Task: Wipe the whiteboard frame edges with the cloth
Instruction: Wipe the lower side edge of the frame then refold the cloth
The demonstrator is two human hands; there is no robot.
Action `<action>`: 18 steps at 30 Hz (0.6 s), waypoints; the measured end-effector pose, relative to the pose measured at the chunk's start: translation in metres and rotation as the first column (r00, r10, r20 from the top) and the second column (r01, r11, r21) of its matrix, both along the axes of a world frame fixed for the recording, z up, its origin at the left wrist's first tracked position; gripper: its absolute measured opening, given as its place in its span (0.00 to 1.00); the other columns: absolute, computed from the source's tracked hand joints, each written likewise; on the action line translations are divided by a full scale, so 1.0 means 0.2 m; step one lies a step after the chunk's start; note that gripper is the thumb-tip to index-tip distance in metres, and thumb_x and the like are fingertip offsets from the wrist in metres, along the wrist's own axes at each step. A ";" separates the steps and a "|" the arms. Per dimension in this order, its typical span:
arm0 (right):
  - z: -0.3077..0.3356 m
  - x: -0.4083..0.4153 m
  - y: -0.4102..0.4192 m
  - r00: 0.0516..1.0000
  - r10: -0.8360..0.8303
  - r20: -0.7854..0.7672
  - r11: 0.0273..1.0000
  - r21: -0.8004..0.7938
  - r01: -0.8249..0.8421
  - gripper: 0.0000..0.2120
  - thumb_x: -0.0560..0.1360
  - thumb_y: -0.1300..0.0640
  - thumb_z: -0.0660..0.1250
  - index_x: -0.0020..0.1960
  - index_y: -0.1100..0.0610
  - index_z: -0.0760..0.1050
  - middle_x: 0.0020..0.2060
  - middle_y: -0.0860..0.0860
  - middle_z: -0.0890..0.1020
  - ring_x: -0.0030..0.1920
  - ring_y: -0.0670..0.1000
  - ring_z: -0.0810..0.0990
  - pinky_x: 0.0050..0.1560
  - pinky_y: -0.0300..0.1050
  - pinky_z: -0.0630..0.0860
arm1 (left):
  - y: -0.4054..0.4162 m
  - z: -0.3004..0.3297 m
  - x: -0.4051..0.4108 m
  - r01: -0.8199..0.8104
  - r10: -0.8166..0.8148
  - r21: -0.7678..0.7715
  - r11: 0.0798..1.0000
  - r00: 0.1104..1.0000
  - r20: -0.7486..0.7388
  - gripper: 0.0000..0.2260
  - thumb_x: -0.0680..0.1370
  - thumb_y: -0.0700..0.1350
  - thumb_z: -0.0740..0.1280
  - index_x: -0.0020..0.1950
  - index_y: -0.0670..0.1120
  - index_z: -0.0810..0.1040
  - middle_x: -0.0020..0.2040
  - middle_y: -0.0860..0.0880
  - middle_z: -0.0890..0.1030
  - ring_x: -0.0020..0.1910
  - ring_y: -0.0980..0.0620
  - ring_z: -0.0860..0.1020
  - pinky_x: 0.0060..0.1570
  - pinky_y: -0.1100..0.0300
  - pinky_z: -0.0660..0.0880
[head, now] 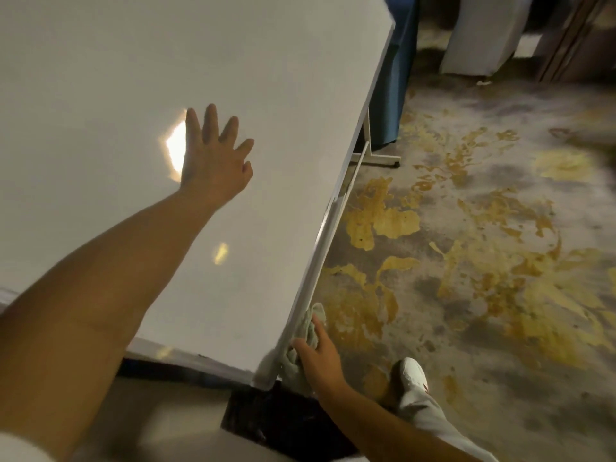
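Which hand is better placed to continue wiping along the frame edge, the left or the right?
The right hand. It already holds the cloth against the frame edge, near the lower corner. The left hand lies flat and open on the board, away from the edge, holding nothing.

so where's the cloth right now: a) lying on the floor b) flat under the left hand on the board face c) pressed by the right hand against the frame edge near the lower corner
c, the right hand holds the cloth against the whiteboard frame edge near the lower corner; the left hand lies bare and flat on the board face.
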State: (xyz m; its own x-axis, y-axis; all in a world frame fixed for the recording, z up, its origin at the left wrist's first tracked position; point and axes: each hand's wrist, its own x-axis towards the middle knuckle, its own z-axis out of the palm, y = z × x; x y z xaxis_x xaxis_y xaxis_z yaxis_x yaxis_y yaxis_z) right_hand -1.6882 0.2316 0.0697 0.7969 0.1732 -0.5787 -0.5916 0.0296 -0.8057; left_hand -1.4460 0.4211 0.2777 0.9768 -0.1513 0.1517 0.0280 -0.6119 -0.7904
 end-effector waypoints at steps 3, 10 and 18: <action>0.05 0.07 -0.12 0.983 0.048 0.176 0.993 -0.111 -0.028 0.30 0.74 0.55 0.70 0.71 0.34 0.66 0.58 0.47 0.83 0.49 0.43 0.83 0.48 0.37 0.81 | 0.01 0.09 0.02 -0.035 0.037 -0.036 0.999 0.996 0.075 0.29 0.85 0.63 0.43 0.86 0.58 0.56 0.87 0.45 0.55 0.85 0.30 0.51 0.78 0.25 0.49; 0.22 0.43 -0.25 0.616 0.565 0.550 0.702 -0.712 -0.009 0.34 0.71 0.48 0.70 0.74 0.37 0.61 0.60 0.46 0.81 0.50 0.52 0.82 0.41 0.41 0.75 | 0.07 0.17 0.05 -0.031 0.038 -0.067 0.997 0.994 0.102 0.30 0.85 0.63 0.42 0.87 0.56 0.53 0.87 0.46 0.53 0.85 0.31 0.49 0.79 0.26 0.48; 0.19 0.66 -0.07 0.181 0.894 0.411 0.442 -0.873 -0.204 0.28 0.72 0.41 0.65 0.71 0.46 0.65 0.65 0.50 0.77 0.66 0.54 0.70 0.60 0.52 0.77 | 0.13 0.16 0.03 0.027 -0.015 -0.101 0.995 0.993 0.116 0.29 0.86 0.62 0.44 0.86 0.56 0.56 0.87 0.46 0.54 0.85 0.32 0.50 0.81 0.28 0.46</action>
